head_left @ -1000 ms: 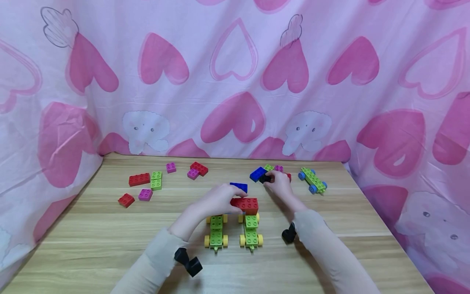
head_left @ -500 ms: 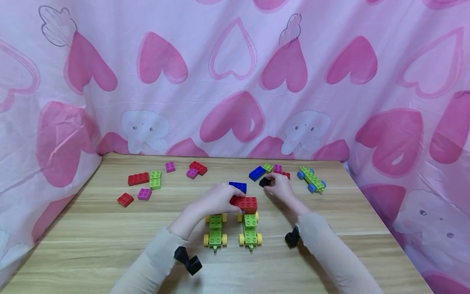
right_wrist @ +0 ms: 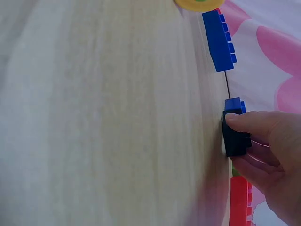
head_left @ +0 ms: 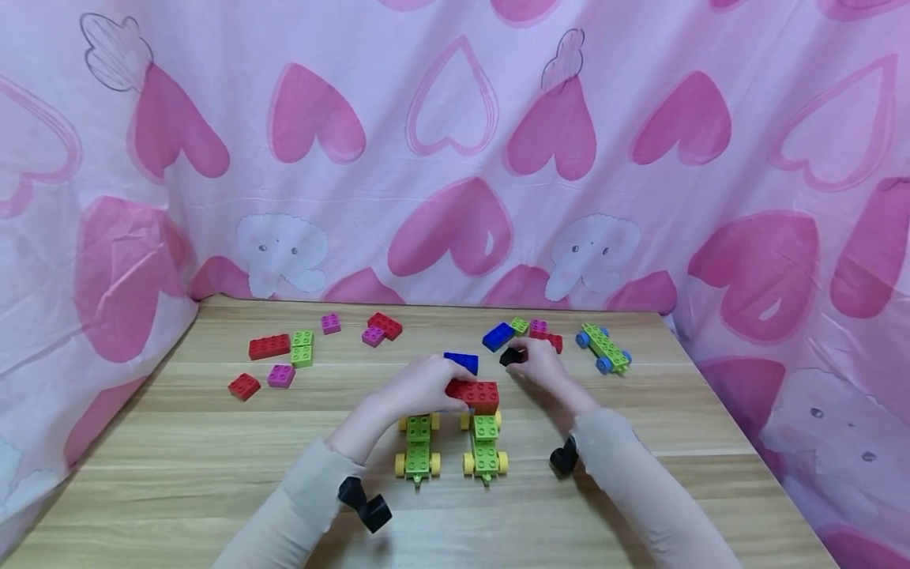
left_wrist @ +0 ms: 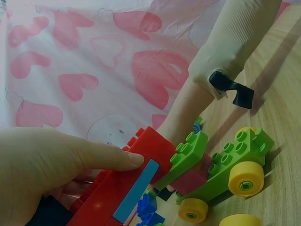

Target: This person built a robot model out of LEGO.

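Black brick (right_wrist: 234, 136) shifted nearer, in right hand (head_left: 539, 361).

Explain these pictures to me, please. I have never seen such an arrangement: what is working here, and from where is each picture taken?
No machine shows here: a person works bare-handed, with the left hand and the right hand. The wide picture comes from a head-worn camera looking forward and down; the two close ones come from cameras on the left and right wrists.

On the wooden table lie loose toy bricks in red, pink, green and blue, a green base with blue wheels, and two green bases with yellow wheels.

The left hand grips red bricks at the far ends of the yellow-wheeled bases. The right hand pinches a black brick.
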A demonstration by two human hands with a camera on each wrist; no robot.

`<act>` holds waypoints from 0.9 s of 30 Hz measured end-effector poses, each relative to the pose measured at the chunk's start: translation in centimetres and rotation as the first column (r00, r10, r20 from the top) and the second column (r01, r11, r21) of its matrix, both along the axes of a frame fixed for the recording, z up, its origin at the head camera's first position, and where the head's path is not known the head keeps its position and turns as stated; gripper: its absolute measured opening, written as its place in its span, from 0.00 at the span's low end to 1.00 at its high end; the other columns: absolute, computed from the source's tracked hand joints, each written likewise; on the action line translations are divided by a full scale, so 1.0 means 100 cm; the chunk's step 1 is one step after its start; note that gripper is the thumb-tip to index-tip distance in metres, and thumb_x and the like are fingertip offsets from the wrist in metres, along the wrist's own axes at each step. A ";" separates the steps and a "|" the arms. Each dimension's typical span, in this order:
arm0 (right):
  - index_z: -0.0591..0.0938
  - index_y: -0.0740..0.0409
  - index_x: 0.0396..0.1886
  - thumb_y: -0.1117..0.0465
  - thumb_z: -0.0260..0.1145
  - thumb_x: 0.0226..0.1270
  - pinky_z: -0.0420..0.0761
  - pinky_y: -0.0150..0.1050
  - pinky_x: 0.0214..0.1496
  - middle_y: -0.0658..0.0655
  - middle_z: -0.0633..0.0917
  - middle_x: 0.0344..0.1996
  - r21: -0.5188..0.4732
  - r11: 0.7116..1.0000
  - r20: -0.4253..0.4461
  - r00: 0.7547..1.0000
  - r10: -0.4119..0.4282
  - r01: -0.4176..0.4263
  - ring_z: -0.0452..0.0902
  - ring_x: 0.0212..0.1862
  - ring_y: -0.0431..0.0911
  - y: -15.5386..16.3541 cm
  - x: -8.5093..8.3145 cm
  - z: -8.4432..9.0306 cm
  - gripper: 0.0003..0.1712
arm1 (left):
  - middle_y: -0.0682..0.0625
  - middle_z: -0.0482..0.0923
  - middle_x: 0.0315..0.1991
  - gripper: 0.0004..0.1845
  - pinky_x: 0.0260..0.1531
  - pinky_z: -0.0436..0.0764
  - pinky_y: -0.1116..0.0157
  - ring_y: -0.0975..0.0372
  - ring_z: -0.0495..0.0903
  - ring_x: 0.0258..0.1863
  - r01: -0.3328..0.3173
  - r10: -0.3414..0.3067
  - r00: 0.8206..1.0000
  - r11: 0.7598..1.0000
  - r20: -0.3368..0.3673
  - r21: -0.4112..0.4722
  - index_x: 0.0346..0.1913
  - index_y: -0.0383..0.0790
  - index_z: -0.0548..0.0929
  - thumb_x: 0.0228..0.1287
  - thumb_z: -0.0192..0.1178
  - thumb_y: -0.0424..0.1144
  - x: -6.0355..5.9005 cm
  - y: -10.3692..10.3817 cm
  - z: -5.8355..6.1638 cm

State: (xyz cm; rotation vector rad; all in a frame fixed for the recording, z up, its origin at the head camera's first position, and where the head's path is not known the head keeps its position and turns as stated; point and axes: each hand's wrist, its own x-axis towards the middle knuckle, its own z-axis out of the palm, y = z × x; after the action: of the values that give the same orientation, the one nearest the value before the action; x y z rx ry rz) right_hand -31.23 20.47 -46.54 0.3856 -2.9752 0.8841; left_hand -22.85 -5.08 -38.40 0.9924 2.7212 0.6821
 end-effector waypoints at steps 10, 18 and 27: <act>0.82 0.66 0.52 0.71 0.72 0.52 0.83 0.51 0.53 0.66 0.85 0.47 -0.153 0.986 -0.017 0.998 0.059 -0.061 0.82 0.50 0.58 0.008 0.016 0.003 0.24 | 0.53 0.84 0.52 0.22 0.53 0.81 0.62 0.64 0.80 0.49 -0.017 0.017 1.000 1.000 0.001 -0.007 0.56 0.47 0.84 0.58 0.71 0.46 0.001 0.000 -0.001; 0.82 0.67 0.52 0.72 0.72 0.52 0.83 0.53 0.52 0.65 0.86 0.45 -0.238 0.958 -0.077 0.986 0.148 -0.162 0.83 0.48 0.58 0.007 0.034 0.027 0.24 | 0.54 0.84 0.51 0.22 0.53 0.81 0.62 0.64 0.80 0.48 -0.025 0.025 1.000 1.000 0.009 -0.004 0.56 0.47 0.84 0.58 0.71 0.45 0.001 0.001 -0.001; 0.84 0.65 0.49 0.69 0.74 0.52 0.84 0.49 0.52 0.60 0.87 0.43 -0.264 0.915 -0.128 0.951 0.282 -0.307 0.83 0.47 0.52 0.002 0.055 0.058 0.22 | 0.54 0.85 0.50 0.21 0.51 0.81 0.63 0.64 0.80 0.46 -0.024 0.024 1.000 1.000 0.010 -0.003 0.55 0.46 0.85 0.58 0.71 0.45 0.000 0.001 0.000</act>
State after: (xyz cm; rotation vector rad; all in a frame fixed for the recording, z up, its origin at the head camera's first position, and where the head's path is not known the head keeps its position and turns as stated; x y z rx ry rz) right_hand -25.71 20.66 -40.71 0.8516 -2.6965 1.2588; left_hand -22.83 -4.97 -38.43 0.9550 2.7292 0.6846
